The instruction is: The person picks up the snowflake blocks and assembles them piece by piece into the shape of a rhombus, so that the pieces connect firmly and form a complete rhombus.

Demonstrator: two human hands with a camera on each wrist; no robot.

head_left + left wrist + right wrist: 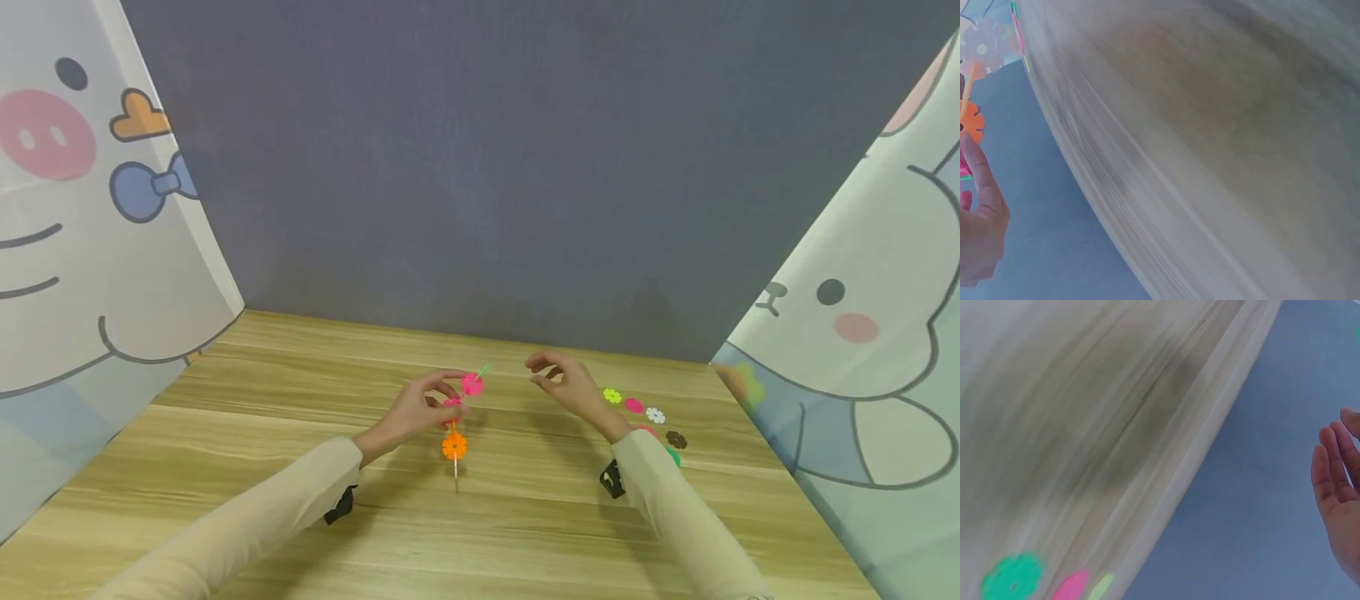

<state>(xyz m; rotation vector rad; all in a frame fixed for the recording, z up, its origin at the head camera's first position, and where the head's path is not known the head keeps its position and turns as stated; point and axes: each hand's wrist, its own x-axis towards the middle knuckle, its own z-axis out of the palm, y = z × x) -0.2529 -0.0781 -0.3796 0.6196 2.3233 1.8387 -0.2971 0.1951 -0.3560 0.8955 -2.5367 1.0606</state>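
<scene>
Currently, left hand [411, 412] pinches linked flower-disc chain [452, 405] near its middle, at hand's 3 o'clock. Pink disc [472, 384] and green disc [483, 371] at chain's 1 o'clock end; orange disc [454, 438] and pale disc [455, 468] toward 6. Right hand [573, 388] farther at 3 o'clock, free, fingers loosely bent, apart from chain. Loose discs [633, 406] at right hand's 4 o'clock, on wooden table [525, 525]. Grey wall [480, 167] at 12.

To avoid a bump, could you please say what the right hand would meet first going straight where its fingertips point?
The right hand would probably meet the green piece on the chain in the left hand, though depth is unclear.
</scene>
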